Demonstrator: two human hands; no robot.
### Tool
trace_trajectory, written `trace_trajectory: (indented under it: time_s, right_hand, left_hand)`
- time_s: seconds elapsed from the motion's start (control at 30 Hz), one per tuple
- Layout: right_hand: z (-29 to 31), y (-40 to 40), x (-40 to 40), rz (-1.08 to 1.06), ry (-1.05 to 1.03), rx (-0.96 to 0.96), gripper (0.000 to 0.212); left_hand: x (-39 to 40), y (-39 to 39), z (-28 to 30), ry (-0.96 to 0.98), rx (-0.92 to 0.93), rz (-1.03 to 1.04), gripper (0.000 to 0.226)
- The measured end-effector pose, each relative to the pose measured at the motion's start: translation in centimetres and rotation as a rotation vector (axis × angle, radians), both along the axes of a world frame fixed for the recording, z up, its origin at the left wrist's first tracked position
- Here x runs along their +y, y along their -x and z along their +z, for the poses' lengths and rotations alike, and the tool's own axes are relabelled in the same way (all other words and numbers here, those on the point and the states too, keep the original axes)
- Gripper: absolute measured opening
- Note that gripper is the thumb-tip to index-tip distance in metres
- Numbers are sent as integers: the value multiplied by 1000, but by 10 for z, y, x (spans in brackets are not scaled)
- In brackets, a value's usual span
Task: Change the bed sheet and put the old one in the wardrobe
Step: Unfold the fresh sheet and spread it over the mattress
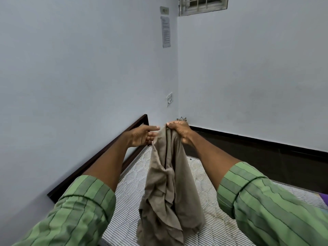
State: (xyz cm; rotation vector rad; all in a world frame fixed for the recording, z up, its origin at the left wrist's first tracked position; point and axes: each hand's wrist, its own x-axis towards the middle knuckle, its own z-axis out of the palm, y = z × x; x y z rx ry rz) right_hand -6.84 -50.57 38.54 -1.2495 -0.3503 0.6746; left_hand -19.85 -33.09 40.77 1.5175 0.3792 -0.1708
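Observation:
A grey-brown bed sheet (166, 183) hangs bunched in front of me, its lower folds resting on the striped bare mattress (209, 206). My right hand (180, 130) grips the sheet's top edge, fingers curled round the cloth. My left hand (142, 135) is just left of the sheet at the same height, fingers stretched out straight toward the cloth, their tips at its edge. Both arms wear green striped sleeves.
The bed's dark wooden frame (99, 158) runs along the left wall. A dark skirting (266, 141) lines the right wall beyond the mattress. A socket plate (169, 99) and a paper notice (166, 31) hang near the room corner. A purple item (324, 199) shows at the right edge.

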Motion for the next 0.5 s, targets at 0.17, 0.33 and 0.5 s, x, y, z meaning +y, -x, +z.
trace_trajectory:
  time_s: [0.17, 0.33, 0.5]
  right_hand:
    - [2, 4, 10, -41, 18, -15, 15]
    - [4, 2, 10, -47, -10, -35, 8]
    - [-1, -5, 3, -23, 82, -147, 12]
  left_hand:
    - [-20, -9, -10, -389, 61, -134, 21]
    - [-20, -19, -25, -510, 66, 49, 9]
    - [-18, -15, -27, -225, 73, 307, 30]
